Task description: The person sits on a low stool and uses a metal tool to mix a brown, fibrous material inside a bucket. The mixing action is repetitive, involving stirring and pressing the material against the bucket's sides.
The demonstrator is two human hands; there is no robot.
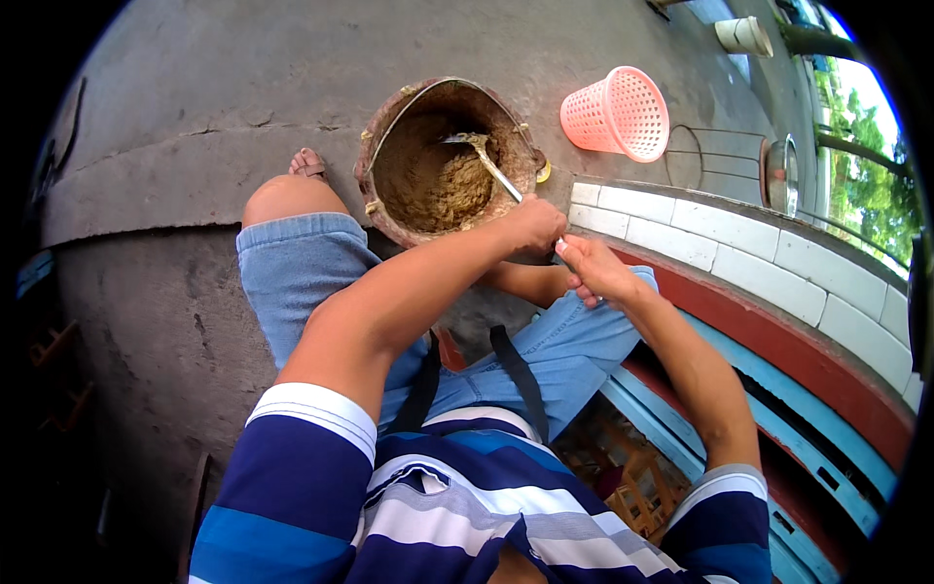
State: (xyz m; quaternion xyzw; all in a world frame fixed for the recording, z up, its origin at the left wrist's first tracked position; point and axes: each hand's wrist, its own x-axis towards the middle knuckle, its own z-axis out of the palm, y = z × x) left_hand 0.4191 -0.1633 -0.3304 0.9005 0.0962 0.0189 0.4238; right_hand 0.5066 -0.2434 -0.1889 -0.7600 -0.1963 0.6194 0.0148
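Observation:
A large pot-like bucket (376, 193) with a wire bail stands on the ground between my knees, its rim crusted. Thick brown paste (452, 186) fills part of it. A long metal stirring tool (503, 179), perhaps a spoon or ladle, slants into the bucket, its far end smeared with paste. My left hand (540, 223) is closed around the handle just outside the rim. Lower on the same handle, near its end, my right hand (600, 270) grips it above my right thigh. The palms and part of the handle are hidden by my fingers.
A pink perforated plastic basket (613, 113) lies tilted right of the bucket. Beyond it are a wire stand (719, 152) and a metal basin (782, 175). A white-tiled ledge (744, 237) borders my right side, above blue-painted woodwork (788, 409). A white bucket (744, 36) stands farther off.

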